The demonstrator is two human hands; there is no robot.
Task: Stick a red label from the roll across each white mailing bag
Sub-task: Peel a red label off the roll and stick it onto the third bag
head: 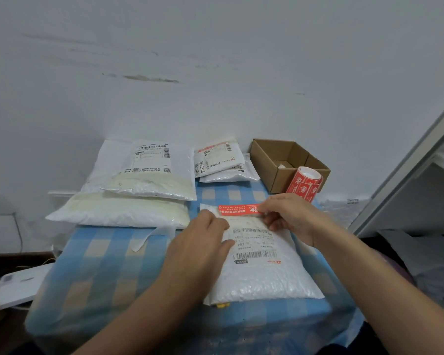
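A white bubble mailing bag [262, 272] with a printed shipping slip lies in front of me on the blue checked cloth. My left hand [203, 242] rests flat on its left side, fingers straight. My right hand [290, 216] pinches the right end of a red label [237, 209], which stretches level over the bag's far edge. The roll of red labels [305, 181] stands just behind my right hand. Two bigger white bags [128, 208] are stacked at the back left, and smaller ones [221, 162] lie at the back centre.
An open brown cardboard box [274, 160] sits at the back right against the wall. A strip of peeled backing paper [154, 234] lies on the cloth left of my hands. A white flat device [21, 285] lies on the floor at left. A grey shelf frame [405, 175] rises at right.
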